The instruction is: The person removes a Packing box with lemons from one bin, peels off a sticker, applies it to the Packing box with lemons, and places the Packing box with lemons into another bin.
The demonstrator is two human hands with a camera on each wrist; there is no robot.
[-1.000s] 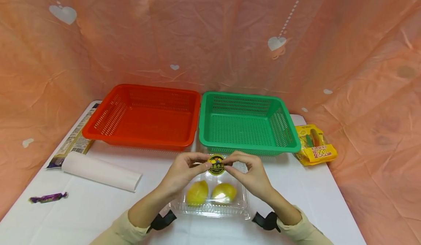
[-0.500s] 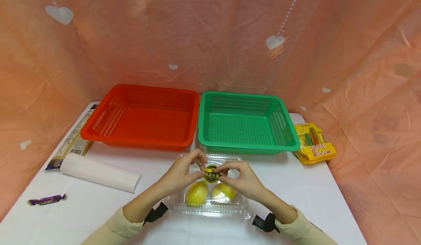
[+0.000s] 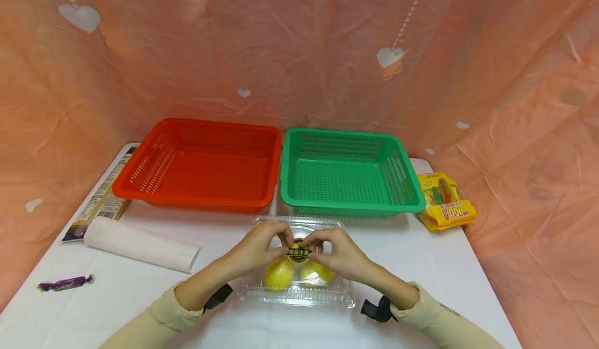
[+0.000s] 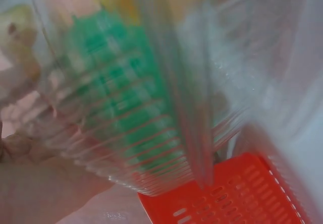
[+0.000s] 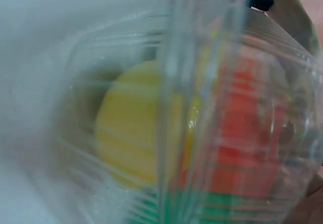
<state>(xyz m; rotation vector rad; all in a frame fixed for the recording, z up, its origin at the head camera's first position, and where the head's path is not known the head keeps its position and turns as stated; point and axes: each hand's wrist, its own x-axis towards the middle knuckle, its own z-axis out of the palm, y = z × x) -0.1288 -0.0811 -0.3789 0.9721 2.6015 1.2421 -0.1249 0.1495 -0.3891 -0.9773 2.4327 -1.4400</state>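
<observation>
A clear plastic clamshell box (image 3: 299, 296) with two yellow lemons (image 3: 280, 273) inside stands lid down on the white table. Over its lid is a round black sticker (image 3: 298, 255) with gold lettering. My left hand (image 3: 259, 247) pinches the sticker's left edge between thumb and forefinger. At the opposite edge, my right hand (image 3: 341, 253) pinches it the same way. The left wrist view looks through the ribbed box wall (image 4: 126, 118), with part of my left hand at the left edge. In the right wrist view a lemon (image 5: 133, 128) shows blurred through the plastic.
Behind the box stand a red basket (image 3: 220, 175) and a green basket (image 3: 341, 180). At the right lies a yellow food packet (image 3: 446, 203). To the left are a white paper roll (image 3: 140, 245), a purple-wrapped candy (image 3: 65, 284) and a long packet (image 3: 103, 198) partly under the red basket.
Both hands and the sticker have come nearer to me and slightly left over the box. My left fingers parted from the sticker's edge half a second ago and now meet it again.
</observation>
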